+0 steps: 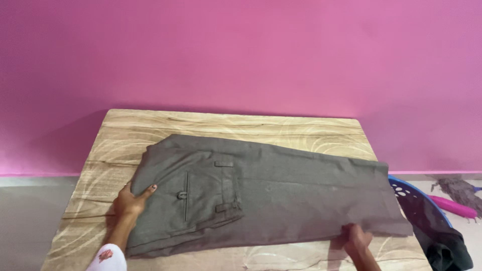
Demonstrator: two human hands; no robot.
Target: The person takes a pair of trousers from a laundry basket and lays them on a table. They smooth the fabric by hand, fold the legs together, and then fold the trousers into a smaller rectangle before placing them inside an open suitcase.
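A pair of grey-brown trousers (281, 195) lies folded lengthwise on a wooden table (226, 123), waistband and back pocket at the left. My left hand (129, 200) rests at the trousers' left edge, thumb on the cloth by the pocket, fingers tucked at the fold. My right hand (357, 237) is at the front edge near the right end, fingers under or on the hem of the cloth. Whether either hand grips the cloth firmly is hard to tell.
A pink wall (251, 55) rises behind the table. To the right, beside the table, stands a blue plastic basket (419, 200) with dark cloth (449, 251) hanging over it. A pink-handled mop (459, 200) lies on the floor at the far right.
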